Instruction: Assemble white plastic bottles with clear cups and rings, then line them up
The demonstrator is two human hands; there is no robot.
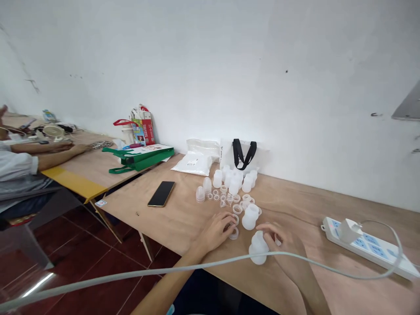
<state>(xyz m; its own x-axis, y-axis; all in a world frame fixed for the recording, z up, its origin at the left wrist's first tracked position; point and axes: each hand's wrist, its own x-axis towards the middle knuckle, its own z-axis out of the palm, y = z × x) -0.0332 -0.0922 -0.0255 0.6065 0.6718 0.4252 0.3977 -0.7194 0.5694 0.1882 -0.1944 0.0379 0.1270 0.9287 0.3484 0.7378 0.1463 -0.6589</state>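
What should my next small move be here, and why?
I'd probably pick up the nearest ring with your left hand and bring it over to the bottle at your right hand. Your left hand is right by that ring, and your right is at the bottle, though I can't tell how firm either grip is.

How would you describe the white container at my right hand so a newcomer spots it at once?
On the wooden table, find the white power strip, then go left to your right hand. At its fingers is a milky-white container with a pinched waist. It is closest of such containers to the table's front edge, and the only one the pale cable crosses in front of.
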